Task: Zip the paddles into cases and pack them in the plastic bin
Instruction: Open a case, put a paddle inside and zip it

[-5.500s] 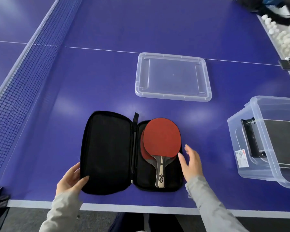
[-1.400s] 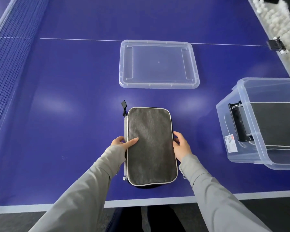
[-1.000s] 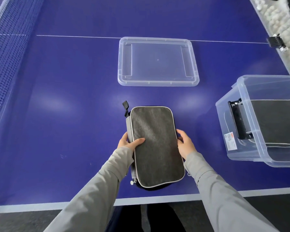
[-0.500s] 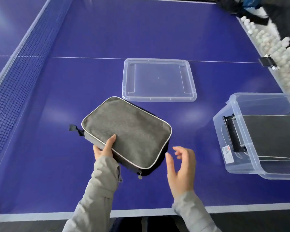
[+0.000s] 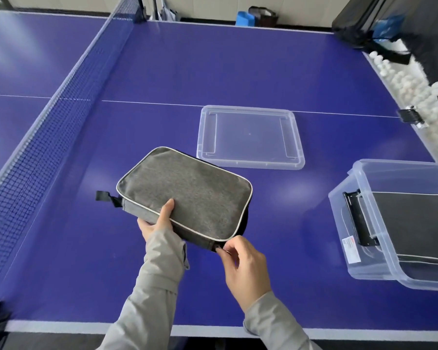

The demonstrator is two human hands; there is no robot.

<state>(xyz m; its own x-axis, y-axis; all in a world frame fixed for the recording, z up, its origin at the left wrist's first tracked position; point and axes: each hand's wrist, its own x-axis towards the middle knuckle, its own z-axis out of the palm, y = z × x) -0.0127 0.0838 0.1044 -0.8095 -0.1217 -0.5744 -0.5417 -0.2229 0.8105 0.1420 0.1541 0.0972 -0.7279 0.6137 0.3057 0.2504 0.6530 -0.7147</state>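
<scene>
Blue table (image 5: pixel 238 72); left grip (image 5: pixel 157 221) around case (image 5: pixel 187 190) edge.

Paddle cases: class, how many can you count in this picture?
2. One grey case, gripped by the left hand, the right hand pinching its near corner; a second case lying in the plastic bin. More may be hidden beneath that one.

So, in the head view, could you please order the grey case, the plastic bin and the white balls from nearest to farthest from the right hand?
1. Grey case: the right hand pinches its near corner.
2. Plastic bin: to the right.
3. White balls: far right table edge.
</scene>
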